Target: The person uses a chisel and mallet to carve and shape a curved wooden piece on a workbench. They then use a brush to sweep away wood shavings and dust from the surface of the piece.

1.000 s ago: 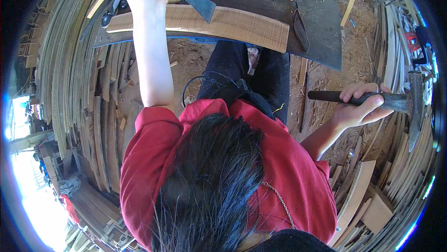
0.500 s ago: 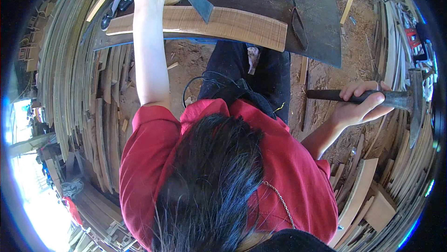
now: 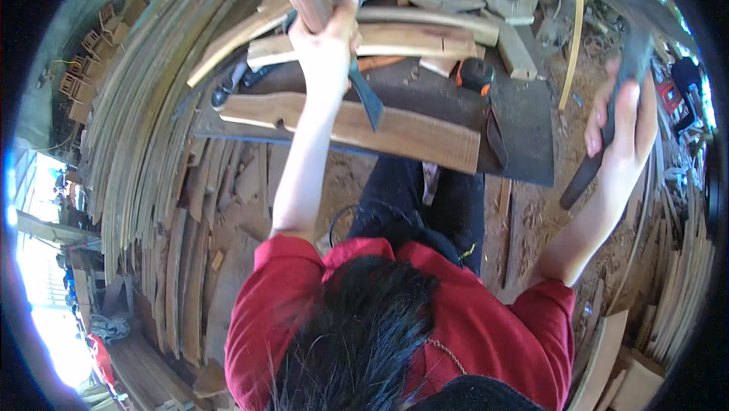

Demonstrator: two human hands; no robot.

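My left hand (image 3: 326,42) is closed round the thick wooden handle of a chisel (image 3: 366,99). Its dark, flared blade slants down over a curved brown plank (image 3: 418,137), but whether the edge touches the wood I cannot tell. The plank lies along the near side of a dark work surface (image 3: 531,145) and has a small notch in its near edge. Off to the right, my raised right hand (image 3: 626,118) grips a hammer (image 3: 588,179) by its dark handle. The hammer's head is up at the top and smeared by motion.
Beyond the plank lie several wood pieces (image 3: 425,40) and a black-and-orange tape measure (image 3: 474,75). A dark strap loop (image 3: 495,137) rests right of the plank. Long stacked strips (image 3: 144,122) fill the left side; more boards (image 3: 680,297) stand at the right.
My right hand has swung the hammer upward from low on the right. The left hand and chisel now appear lower and further right, as the whole view has shifted.
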